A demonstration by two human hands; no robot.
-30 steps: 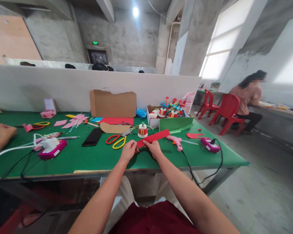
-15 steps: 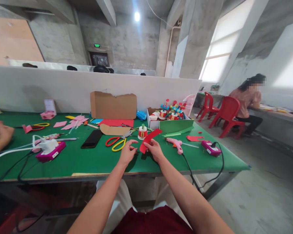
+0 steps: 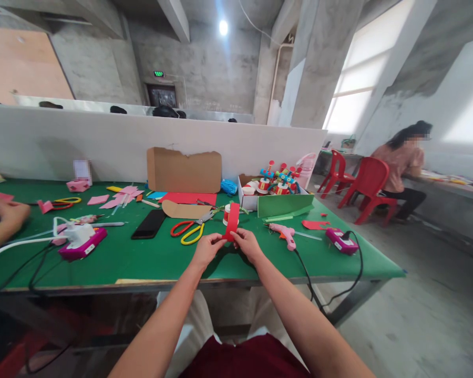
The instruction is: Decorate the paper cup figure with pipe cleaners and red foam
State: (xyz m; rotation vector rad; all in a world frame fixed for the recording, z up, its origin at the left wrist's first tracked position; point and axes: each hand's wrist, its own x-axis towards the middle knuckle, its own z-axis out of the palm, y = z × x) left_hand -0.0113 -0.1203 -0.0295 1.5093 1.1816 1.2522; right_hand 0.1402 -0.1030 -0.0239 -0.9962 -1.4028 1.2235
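A curved red paper strip (image 3: 232, 219) stands upright between my two hands. My left hand (image 3: 209, 248) pinches its lower left edge, and my right hand (image 3: 246, 243) grips the lower right edge. Just behind the strip, and partly covered by it, is a white and red paper cup (image 3: 226, 214) with green twisted stems at its sides. Scissors (image 3: 193, 227) with one red and one yellow handle lie open to the left of the cup. On the right rests a pink glue gun (image 3: 284, 234), its cord running off the table's front edge.
A box (image 3: 286, 205) of finished cup figures stands at the back right. A black phone (image 3: 148, 224), cardboard pieces (image 3: 184, 170) and purple power strips (image 3: 342, 240) lie about. At far left is another person's hand (image 3: 10, 216); someone sits at right.
My left hand has closed on the red paper strip, which my right hand alone held before. The strip has turned from slanting to upright and shifted slightly left, in front of the cup.
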